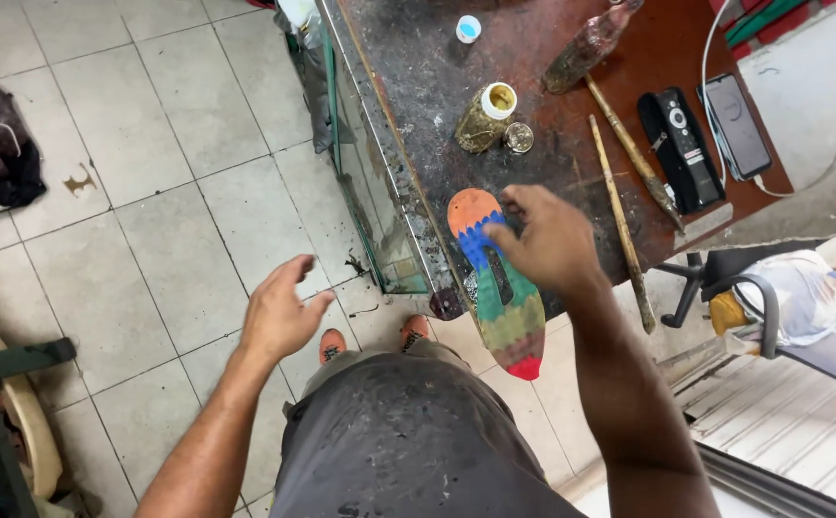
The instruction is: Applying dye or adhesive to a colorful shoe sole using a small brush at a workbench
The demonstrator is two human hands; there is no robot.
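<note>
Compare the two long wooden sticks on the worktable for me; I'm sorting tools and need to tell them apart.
The left thin wooden stick is slimmer and plainer, and its lower end overhangs the table's front edge; the right wooden stick with a dark tip is thicker, ends in a dark smeared tip, and lies wholly on the dark stained worktable. Both lie flat, slanting the same way, untouched by either hand.

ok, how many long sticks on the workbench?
2. One stick lies right of the right hand, running down past the bench edge. The other stick lies further back, beside the remote. No others visible.
</note>
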